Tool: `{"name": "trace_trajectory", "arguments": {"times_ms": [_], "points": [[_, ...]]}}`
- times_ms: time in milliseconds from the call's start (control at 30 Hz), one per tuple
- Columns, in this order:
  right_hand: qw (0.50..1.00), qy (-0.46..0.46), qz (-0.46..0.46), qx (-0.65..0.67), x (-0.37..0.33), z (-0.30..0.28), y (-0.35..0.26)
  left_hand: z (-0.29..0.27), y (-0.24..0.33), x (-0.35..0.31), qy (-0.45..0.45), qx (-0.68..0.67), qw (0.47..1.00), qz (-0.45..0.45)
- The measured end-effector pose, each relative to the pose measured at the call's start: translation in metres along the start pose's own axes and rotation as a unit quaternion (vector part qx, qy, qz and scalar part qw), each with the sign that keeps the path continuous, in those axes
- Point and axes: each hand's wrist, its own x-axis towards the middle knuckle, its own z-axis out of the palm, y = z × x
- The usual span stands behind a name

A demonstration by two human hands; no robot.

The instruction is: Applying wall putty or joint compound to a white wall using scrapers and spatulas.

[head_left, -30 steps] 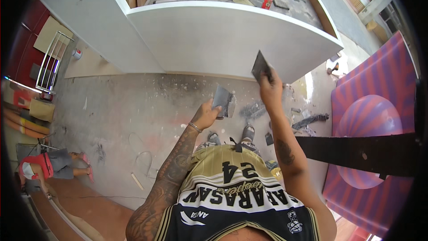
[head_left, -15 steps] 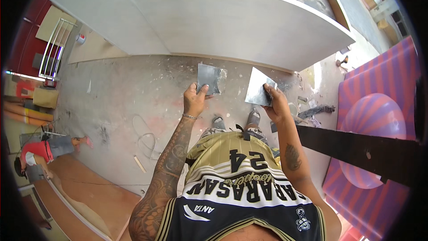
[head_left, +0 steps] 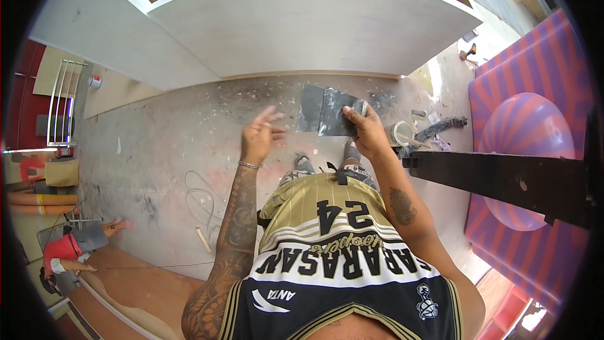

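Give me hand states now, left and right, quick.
Left hand: open, fingers spread, holding nothing.
Right hand: closed on two flat metal blades, held together.

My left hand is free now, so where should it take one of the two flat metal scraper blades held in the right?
Probably by the free left edge of the two scraper blades, coming in from the left. The right hand pinches their right end, thumb on top, so the blades fan out leftward, bare. The left hand, open and empty, is beside that edge; a thumb-over, fingers-under grip suits the thin flat sheet.
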Motion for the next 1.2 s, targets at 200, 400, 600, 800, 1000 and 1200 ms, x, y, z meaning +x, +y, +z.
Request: {"name": "trace_trajectory", "arguments": {"times_ms": [200, 400, 600, 800, 1000, 1200], "points": [[0.997, -0.005, 0.075, 0.018, -0.014, 0.013, -0.015, -0.036, -0.039, 0.008, 0.126, -0.132, 0.964, -0.194], [0.989, -0.076, 0.125, 0.009, -0.001, 0.027, 0.026, 0.044, -0.041, -0.007, -0.193, -0.388, 0.885, -0.170], [0.990, -0.043, 0.026, -0.129, 0.009, 0.032, 0.022, 0.058, -0.033, 0.002, -0.076, -0.349, 0.923, -0.142], [0.916, 0.127, -0.149, -0.349, 0.050, -0.016, 0.007, 0.030, -0.044, 0.016, 0.141, -0.135, 0.981, -0.008], [0.847, 0.059, -0.401, -0.344, 0.007, 0.021, -0.006, 0.040, -0.035, 0.010, 0.169, 0.041, 0.983, 0.061], [0.780, 0.004, -0.156, -0.607, 0.010, 0.019, 0.064, 0.046, -0.030, 0.003, 0.152, 0.119, 0.981, 0.024]]}}
